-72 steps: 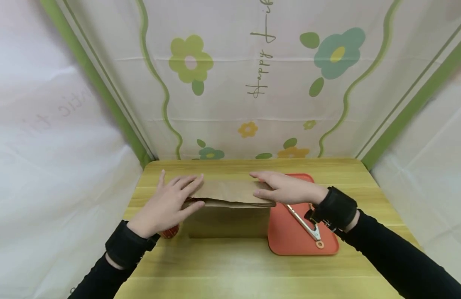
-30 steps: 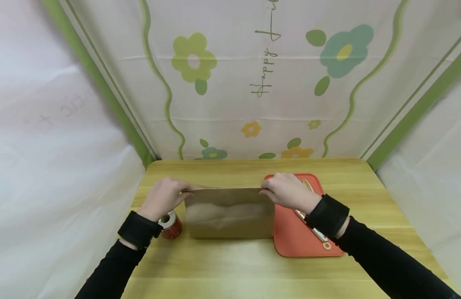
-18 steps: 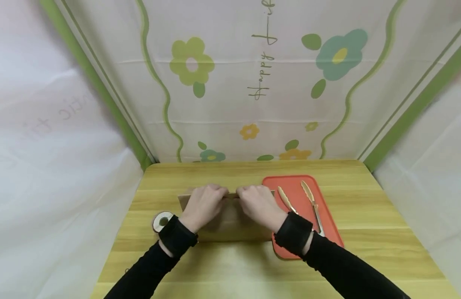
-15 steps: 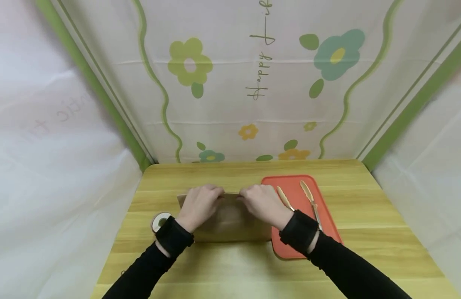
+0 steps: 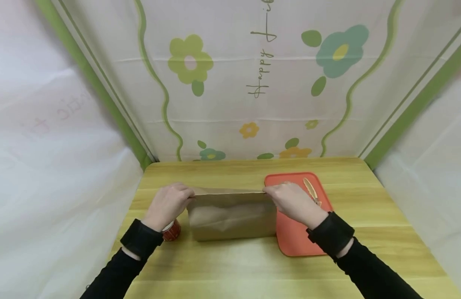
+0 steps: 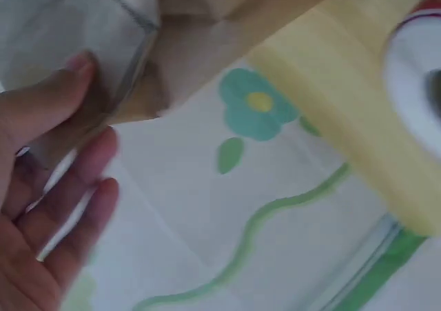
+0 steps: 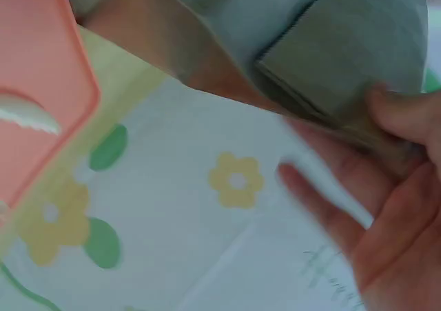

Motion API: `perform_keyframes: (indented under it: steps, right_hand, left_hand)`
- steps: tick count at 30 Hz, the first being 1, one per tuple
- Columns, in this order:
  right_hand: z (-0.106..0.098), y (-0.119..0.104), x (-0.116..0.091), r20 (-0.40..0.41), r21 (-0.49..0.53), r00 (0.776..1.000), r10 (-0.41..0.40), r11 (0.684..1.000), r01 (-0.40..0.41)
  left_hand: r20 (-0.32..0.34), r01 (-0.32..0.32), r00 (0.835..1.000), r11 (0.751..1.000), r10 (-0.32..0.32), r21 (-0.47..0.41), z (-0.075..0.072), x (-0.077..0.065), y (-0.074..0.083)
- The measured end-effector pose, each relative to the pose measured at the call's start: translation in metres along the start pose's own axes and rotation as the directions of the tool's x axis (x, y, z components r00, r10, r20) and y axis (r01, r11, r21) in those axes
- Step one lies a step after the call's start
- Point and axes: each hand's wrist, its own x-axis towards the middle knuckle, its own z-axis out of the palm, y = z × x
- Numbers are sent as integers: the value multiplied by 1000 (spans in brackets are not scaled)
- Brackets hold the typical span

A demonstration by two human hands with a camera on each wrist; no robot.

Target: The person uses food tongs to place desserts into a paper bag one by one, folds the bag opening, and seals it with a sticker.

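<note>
A brown paper bag (image 5: 232, 216) stands on the table, its top edge folded over. My left hand (image 5: 168, 206) pinches the top left corner of the fold. At the opposite corner, my right hand (image 5: 297, 204) grips the fold between thumb and fingers. The left wrist view has the thumb on the near side of the paper (image 6: 200, 42) and the fingers behind it. Similarly, in the right wrist view the thumb presses on the folded flap (image 7: 358, 56), with fingers beneath. What the bag holds is hidden.
Left of the bag, partly behind my left wrist, stands a red-sided roll (image 5: 172, 231) with a white end. On the right lies a coral tray (image 5: 295, 243) with metal tongs (image 5: 310, 189), partly covered by my right hand. A printed cloth hangs behind the wooden table (image 5: 230, 270).
The bag's open top has been folded down. Half a second ago both hands were close together at the middle of the fold; now they have moved apart to its two corners.
</note>
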Motion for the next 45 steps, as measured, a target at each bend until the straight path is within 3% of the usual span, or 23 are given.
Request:
perform_keyframes:
  steps: [5,10,13,16,21,25,28,32,38,41,45]
  right_hand:
    - [13,-25,20,-123,-165,992,-14,986,-7]
    - [30,-44,42,-150,-140,989,-13,990,-8]
    - [31,-42,38,-143,-107,990,9,994,-24]
    - [27,-29,25,-87,-56,996,-17,998,12]
    - [18,-8,4,12,57,999,-51,997,51]
    - [16,-4,-3,3,28,999,-41,999,41]
    - [17,-11,-3,-47,-82,997,-58,995,54]
    - [23,-28,8,-115,-208,991,-66,977,41]
    - [43,-44,28,-163,-216,982,-96,975,60]
    - [43,-40,23,-154,-175,983,-103,982,76]
    - [31,-22,5,-98,-87,992,-83,993,75]
  left_hand:
    - [35,15,999,1000,-15,20,9,23,34]
    - [-20,-6,1000,1000,6,6,31,40,60]
    - [-54,23,998,1000,-23,-7,38,34,55]
    - [-55,39,998,999,-40,-18,37,19,39]
    - [-81,33,996,999,-34,-18,26,-5,13]
    - [-84,7,996,1000,-5,24,15,-12,4]
    - [-51,-2,999,997,6,73,11,-8,8]
    - [-35,28,999,997,-25,68,14,5,29]
    - [-71,-15,997,999,18,33,39,31,66]
    - [-79,-27,996,999,29,27,44,32,64]
    - [-78,-15,997,1000,16,17,41,20,45]
